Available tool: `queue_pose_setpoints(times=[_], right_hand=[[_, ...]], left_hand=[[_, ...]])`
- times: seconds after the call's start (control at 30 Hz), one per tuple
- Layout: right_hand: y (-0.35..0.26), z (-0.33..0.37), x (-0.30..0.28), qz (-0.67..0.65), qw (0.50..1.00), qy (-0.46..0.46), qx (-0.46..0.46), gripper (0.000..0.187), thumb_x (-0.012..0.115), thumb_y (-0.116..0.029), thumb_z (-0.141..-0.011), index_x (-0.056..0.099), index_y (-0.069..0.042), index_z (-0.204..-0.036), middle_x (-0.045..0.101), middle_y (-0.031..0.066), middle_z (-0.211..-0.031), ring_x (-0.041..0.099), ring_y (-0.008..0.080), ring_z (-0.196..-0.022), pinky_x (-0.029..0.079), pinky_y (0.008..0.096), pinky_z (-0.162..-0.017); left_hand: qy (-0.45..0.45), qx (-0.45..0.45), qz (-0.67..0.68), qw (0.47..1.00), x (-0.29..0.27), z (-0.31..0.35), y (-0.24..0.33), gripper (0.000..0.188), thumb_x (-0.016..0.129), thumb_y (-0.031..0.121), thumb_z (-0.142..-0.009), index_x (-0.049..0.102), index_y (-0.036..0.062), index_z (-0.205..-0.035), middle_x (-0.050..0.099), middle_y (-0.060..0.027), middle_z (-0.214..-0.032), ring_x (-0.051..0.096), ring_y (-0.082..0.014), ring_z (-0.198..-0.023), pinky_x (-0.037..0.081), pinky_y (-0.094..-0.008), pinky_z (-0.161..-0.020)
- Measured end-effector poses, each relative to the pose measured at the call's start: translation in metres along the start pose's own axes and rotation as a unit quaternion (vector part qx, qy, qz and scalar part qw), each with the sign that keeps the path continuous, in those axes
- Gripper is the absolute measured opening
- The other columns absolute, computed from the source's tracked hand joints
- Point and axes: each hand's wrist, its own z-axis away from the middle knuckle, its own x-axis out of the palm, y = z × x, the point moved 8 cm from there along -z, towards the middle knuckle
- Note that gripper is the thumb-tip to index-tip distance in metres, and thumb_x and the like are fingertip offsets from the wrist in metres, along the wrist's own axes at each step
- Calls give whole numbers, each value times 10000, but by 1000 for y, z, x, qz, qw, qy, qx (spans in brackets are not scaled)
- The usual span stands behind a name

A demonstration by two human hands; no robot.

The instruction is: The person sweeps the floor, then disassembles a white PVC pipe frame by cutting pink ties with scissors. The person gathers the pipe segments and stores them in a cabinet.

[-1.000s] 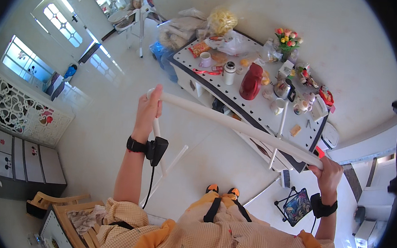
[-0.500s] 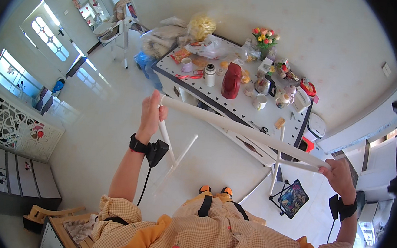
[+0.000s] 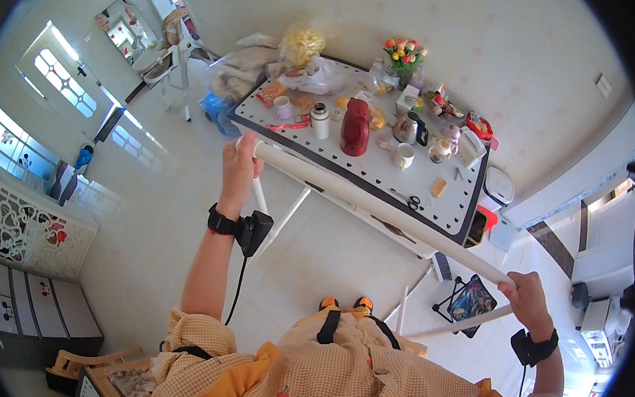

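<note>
A white frame with a long thick bar [image 3: 383, 213] and thinner tubular legs [image 3: 286, 215] slants across in front of me, its right end lower in the picture. My left hand [image 3: 240, 164] is closed round the bar's left end. At the other end, my right hand [image 3: 527, 301] grips the bar with the fingers wrapped over it. One thin tube [image 3: 464, 322] runs from near my right hand back toward my body. Part of the legs is hidden behind my left arm and my clothes.
Beyond the bar stands a table [image 3: 293, 126] crowded with a red jug [image 3: 354, 127], a white thermos [image 3: 320, 122], a kettle [image 3: 410, 128], mugs and scissors [image 3: 412, 201]. A folding stool [image 3: 472, 296] is on the floor at right. Low drawers [image 3: 19, 294] stand at left.
The frame has turned in my hands: its right-hand tube now slants toward me and its legs hang differently. The bar sits slightly lower at its right end. Both hands keep their grip.
</note>
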Motion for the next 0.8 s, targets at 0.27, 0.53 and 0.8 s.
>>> queue_pose_setpoints(times=[0.27,0.53,0.8], right_hand=[[-10,24,-25,135,980,146,-29,392,704,-347,-738,564,-3,-610,483,175,-491,474,334,-438,389,355,-456],[-1,15,-51,101,994,44,5,419,690,-370,-742,580,14,-617,452,167,-465,427,324,-416,367,362,-480],[56,10,-46,96,995,-1,-26,374,614,-322,-813,588,12,-645,495,141,-529,413,290,-517,377,385,-622]], left_hand=[[-85,-106,-82,987,24,-2,-25,519,369,511,-929,373,121,-586,269,52,-427,270,-56,-357,186,-224,-359],[-189,-41,0,981,36,7,-28,612,351,602,-897,380,98,-550,331,29,-422,326,-61,-371,226,-219,-377],[23,3,137,990,5,-5,-42,590,315,613,-899,397,114,-596,322,40,-473,318,-58,-408,241,-230,-400]])
